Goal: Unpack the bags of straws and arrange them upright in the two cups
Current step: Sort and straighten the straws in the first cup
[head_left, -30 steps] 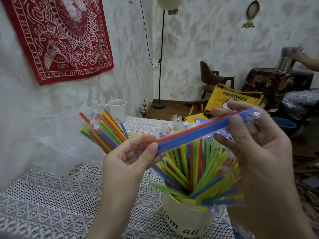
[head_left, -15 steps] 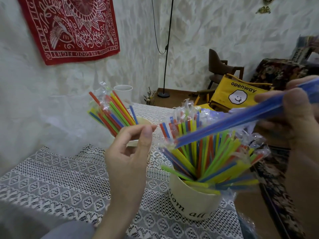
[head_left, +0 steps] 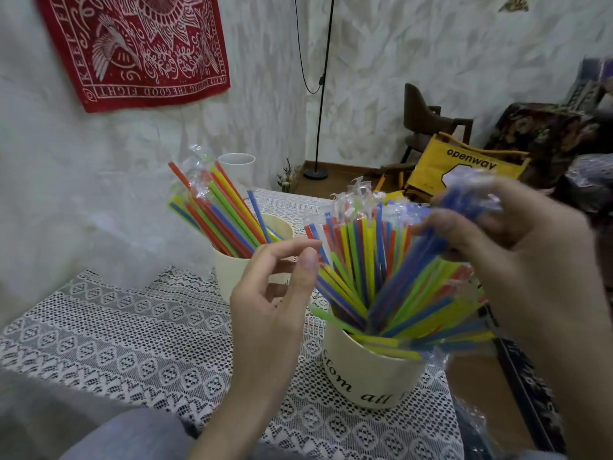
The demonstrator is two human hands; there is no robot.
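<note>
Gripping a blurred bundle of blue straws [head_left: 431,247], the right hand [head_left: 517,260] angles them down into the near cup [head_left: 368,376], already crammed with wrapped coloured straws. The left hand [head_left: 268,303] hovers beside it, fingers loosely spread, holding nothing. Behind, the far cup [head_left: 229,270] holds another leaning bunch on the lace tablecloth [head_left: 132,333].

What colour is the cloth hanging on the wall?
The wall cloth is red with white birds, swirls and letters, seen in the head view.
</note>
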